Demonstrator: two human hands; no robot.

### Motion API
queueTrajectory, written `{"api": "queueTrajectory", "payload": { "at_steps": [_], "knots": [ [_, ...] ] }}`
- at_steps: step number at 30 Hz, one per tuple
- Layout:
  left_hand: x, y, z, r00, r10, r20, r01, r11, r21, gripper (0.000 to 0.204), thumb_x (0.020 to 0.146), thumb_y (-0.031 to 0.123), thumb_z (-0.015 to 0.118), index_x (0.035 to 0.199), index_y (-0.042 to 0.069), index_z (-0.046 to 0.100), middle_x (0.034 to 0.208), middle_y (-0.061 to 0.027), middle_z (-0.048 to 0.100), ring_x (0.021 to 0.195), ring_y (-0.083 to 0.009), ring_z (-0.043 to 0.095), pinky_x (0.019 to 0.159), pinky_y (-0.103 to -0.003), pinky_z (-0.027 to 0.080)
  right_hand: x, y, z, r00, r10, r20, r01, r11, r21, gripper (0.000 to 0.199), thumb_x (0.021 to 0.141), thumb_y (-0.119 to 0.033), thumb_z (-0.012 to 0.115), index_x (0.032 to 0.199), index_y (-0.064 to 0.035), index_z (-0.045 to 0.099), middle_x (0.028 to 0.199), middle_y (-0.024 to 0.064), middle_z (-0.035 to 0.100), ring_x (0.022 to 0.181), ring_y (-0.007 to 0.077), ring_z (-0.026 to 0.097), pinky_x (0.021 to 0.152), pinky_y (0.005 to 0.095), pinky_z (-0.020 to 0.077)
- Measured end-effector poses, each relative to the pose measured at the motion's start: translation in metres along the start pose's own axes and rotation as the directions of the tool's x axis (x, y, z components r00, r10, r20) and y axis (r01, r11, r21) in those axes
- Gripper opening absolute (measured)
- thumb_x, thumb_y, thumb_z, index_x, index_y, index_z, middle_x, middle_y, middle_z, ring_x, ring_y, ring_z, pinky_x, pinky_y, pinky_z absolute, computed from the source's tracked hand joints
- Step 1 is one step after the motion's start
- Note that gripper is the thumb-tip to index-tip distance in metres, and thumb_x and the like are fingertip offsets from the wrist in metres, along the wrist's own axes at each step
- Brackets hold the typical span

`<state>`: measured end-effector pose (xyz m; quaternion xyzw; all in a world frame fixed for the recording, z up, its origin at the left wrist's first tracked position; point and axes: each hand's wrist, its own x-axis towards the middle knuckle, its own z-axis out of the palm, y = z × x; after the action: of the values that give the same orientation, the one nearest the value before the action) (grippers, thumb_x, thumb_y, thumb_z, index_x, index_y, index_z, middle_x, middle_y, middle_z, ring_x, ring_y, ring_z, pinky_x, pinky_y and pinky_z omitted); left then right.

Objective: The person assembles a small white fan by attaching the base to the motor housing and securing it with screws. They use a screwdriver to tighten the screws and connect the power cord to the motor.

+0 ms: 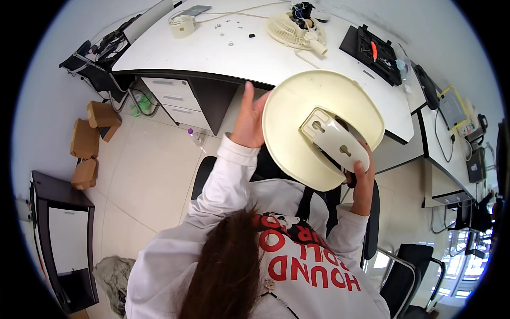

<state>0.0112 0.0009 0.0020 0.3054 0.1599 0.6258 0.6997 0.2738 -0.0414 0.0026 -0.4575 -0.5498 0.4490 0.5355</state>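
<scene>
I hold a cream plastic fan base (pixel 289 117), round with a deep slot, tilted up above my lap near the table edge. A paler oblong plate (pixel 336 142) with two keyhole openings sits in its slot. My left hand (pixel 248 121) is at the base's left rim, thumb pointing up, the other fingers hidden behind it. At the lower right, my right hand (pixel 364 183) grips the plate's end, its thumb on the face. Something dark shows beside the right fingers, too hidden to name.
On the white table (pixel 175 53) lie a fan head with its grille (pixel 284 32), small loose parts (pixel 228 24), a cream round piece (pixel 183 26) and a black tool case (pixel 374 53) with an orange-handled tool. A bottle (pixel 195 137) and cardboard boxes (pixel 85 138) are on the floor.
</scene>
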Motion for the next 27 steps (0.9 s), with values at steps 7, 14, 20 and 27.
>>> {"api": "queueTrajectory", "payload": {
  "at_steps": [7, 14, 20, 27],
  "knots": [
    [-0.007, -0.011, 0.027, 0.993, 0.066, -0.094, -0.032, 0.946, 0.322, 0.038, 0.093, 0.025, 0.048, 0.121, -0.001, 0.047, 0.106, -0.0096, 0.059, 0.095, -0.0145, 0.058, 0.079, -0.026, 0.049, 0.001, 0.008, -0.010, 1.000, 0.009, -0.008, -0.008, 0.998, 0.057, 0.069, 0.080, -0.053, 0.057, 0.125, -0.0019, 0.047, 0.080, 0.0012, 0.057, 0.053, 0.0046, 0.042, 0.044, 0.0180, 0.0275],
    [-0.014, -0.037, 0.057, 0.871, 0.488, 0.056, -0.356, 0.548, 0.757, 0.029, 0.094, 0.013, 0.042, 0.115, -0.004, 0.052, 0.097, -0.0125, 0.064, 0.084, -0.0158, 0.060, 0.078, -0.025, 0.045, 0.011, 0.016, -0.011, 0.970, 0.162, -0.179, -0.089, 0.930, 0.356, 0.064, 0.092, -0.056, 0.032, 0.132, -0.0059, 0.037, 0.126, 0.0090, 0.049, 0.115, 0.0210, 0.047, 0.095, 0.0328, 0.0385],
    [-0.030, -0.050, 0.083, 0.840, 0.519, 0.160, -0.403, 0.399, 0.824, 0.034, 0.084, -0.003, 0.039, 0.116, -0.002, 0.052, 0.102, -0.0178, 0.062, 0.091, -0.0255, 0.063, 0.080, -0.028, 0.046, 0.019, 0.006, -0.021, 0.905, 0.133, -0.404, 0.105, 0.851, 0.514, 0.046, 0.095, -0.042, 0.029, 0.127, -0.0110, 0.040, 0.121, 0.0081, 0.051, 0.109, 0.0224, 0.052, 0.089, 0.0367, 0.0457],
    [-0.036, -0.054, 0.094, 0.830, 0.466, 0.306, -0.486, 0.338, 0.806, 0.046, 0.075, -0.009, 0.036, 0.117, -0.002, 0.051, 0.106, -0.0187, 0.061, 0.095, -0.0313, 0.062, 0.083, -0.032, 0.047, 0.023, 0.027, -0.038, 0.866, 0.096, -0.491, 0.191, 0.844, 0.501, 0.042, 0.094, -0.038, 0.032, 0.121, -0.0084, 0.045, 0.113, 0.0085, 0.056, 0.101, 0.0228, 0.057, 0.083, 0.0365, 0.0496]
  ]
}}
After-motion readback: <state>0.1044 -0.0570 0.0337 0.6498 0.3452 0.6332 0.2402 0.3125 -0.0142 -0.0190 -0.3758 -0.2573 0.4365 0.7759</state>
